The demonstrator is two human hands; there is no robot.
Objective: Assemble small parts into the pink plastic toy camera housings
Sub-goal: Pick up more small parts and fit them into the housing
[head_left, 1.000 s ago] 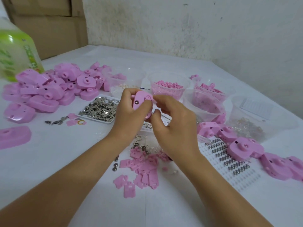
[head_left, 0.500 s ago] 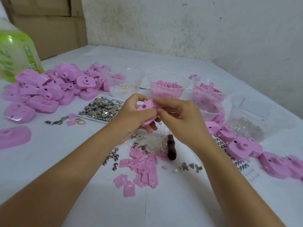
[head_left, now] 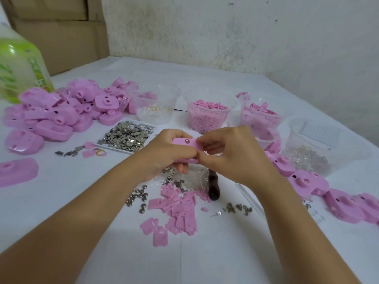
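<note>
A heap of pink housings [head_left: 61, 111] lay far left, with a tray of metal pieces [head_left: 127, 134] just beside it. In the middle, the left hand [head_left: 164, 154] gripped one pink housing [head_left: 184, 142], fingers curled under it. The right hand [head_left: 231, 152] pinched its right end, perhaps over a small part hidden there.

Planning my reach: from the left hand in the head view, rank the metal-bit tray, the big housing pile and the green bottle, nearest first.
1. metal-bit tray, just left of the left hand.
2. housing pile, farther left and back.
3. green bottle, far left corner at the back.
</note>
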